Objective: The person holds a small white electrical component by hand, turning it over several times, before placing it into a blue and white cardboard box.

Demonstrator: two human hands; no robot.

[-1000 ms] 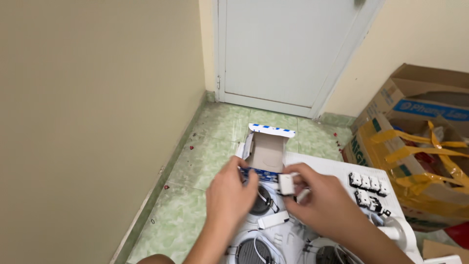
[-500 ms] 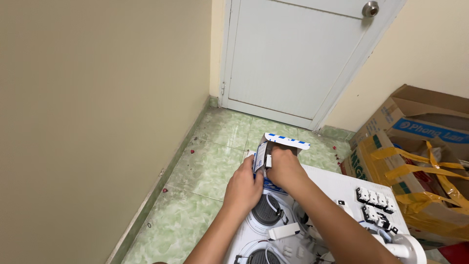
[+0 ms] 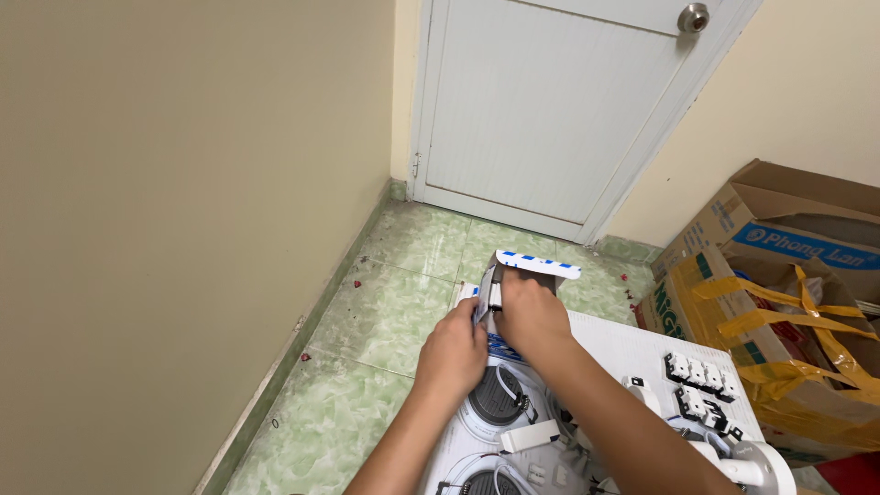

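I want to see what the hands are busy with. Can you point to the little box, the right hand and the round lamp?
little box (image 3: pixel 539 265), head view, on its open striped flap.
right hand (image 3: pixel 530 316), head view, on its back.
round lamp (image 3: pixel 495 400), head view, on its dark middle.

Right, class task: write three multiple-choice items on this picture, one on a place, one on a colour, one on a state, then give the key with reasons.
1. Where is the big cardboard box with yellow tape?
A. right of the white board
B. against the left wall
C. in front of the door

2. What colours is the small box that both hands are on?
A. red and black
B. white and blue
C. plain green

3. How is the door?
A. wide open
B. half open
C. shut

Key:
1 A: it stands at the right edge, beside the white board.
2 B: its raised flap is white with blue marks.
3 C: the door sits flush in its frame.

The left hand and right hand both have a grip on the small box.
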